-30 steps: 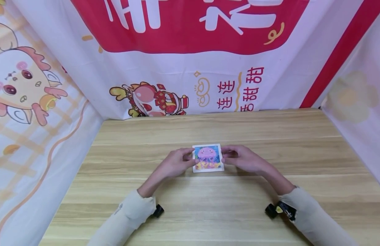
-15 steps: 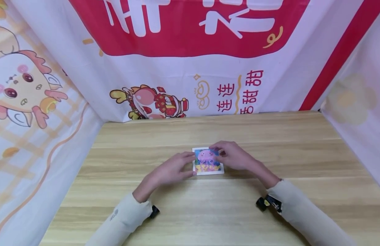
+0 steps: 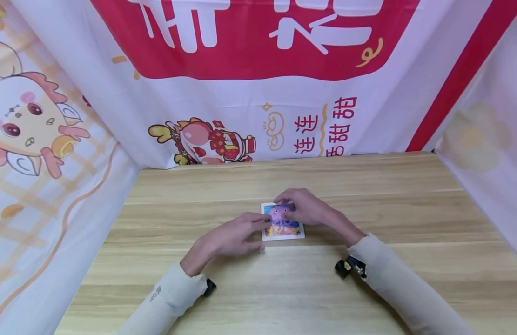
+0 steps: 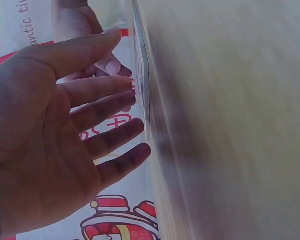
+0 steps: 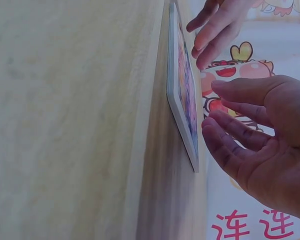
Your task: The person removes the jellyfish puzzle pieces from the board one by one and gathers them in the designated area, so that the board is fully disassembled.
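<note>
A small square board (image 3: 285,229) with a white border lies flat on the table, printed with a pink jellyfish over a blue and yellow sea floor. My left hand (image 3: 237,235) reaches over its left side, fingers spread. In the left wrist view that hand (image 4: 45,125) shows straight fingers beside the board's thin edge (image 4: 144,70). From the right, my right hand (image 3: 306,207) hovers over the upper right part, hiding that corner. The right wrist view has the hand (image 5: 270,145) with loosely bent fingers, nothing between them, apart from the board (image 5: 184,85).
The wood-grain table (image 3: 258,288) extends all round the board. A white printed cloth (image 3: 241,97) with red lettering hangs at the table's back edge, and further cloths stand left (image 3: 74,214) and right (image 3: 488,186). Dark wrist cameras protrude below both sleeves.
My right hand has moved left from the board's right edge to over its upper right part. The left hand has come off the left edge and spread its fingers. The board stays in place.
</note>
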Tool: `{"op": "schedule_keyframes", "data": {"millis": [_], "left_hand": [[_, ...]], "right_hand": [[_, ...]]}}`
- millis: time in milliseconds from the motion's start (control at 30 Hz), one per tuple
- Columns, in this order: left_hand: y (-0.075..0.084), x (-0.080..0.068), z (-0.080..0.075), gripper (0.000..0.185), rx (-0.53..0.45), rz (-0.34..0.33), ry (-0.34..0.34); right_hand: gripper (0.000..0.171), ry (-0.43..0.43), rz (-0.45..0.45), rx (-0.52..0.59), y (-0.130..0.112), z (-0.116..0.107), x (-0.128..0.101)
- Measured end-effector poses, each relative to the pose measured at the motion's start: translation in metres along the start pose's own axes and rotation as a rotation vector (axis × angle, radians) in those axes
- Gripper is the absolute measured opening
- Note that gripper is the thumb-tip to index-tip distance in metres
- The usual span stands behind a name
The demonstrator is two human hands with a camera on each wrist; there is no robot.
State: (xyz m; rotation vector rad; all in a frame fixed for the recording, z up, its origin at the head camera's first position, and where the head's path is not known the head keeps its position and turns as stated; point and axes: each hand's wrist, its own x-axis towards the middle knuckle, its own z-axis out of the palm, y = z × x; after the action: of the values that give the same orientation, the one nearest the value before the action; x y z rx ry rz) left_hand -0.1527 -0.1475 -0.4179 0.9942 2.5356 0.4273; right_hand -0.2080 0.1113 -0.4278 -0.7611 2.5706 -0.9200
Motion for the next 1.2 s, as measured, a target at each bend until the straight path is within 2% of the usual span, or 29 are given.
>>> {"op": "schedule_keyframes", "data": {"millis": [400, 600, 933, 1200], "left_hand": [[-0.002, -0.003, 0.002, 0.056, 0.033, 0.022, -0.017], [-0.003, -0.005, 0.002, 0.053, 0.031, 0.040, -0.007], [-0.002, -0.002, 0.002, 0.055, 0.032, 0.053, -0.019], [-0.003, -0.003, 0.000, 0.053, -0.013, 0.031, -0.044]], "right_hand": [[0.043, -0.009, -0.061, 0.024, -0.002, 0.009, 0.017], [0.041, -0.012, -0.106, -0.055, -0.004, 0.015, 0.025], [0.042, -0.031, -0.040, -0.075, -0.010, 0.015, 0.026], [0.038, -0.037, -0.026, -0.064, -0.006, 0.015, 0.037]]}}
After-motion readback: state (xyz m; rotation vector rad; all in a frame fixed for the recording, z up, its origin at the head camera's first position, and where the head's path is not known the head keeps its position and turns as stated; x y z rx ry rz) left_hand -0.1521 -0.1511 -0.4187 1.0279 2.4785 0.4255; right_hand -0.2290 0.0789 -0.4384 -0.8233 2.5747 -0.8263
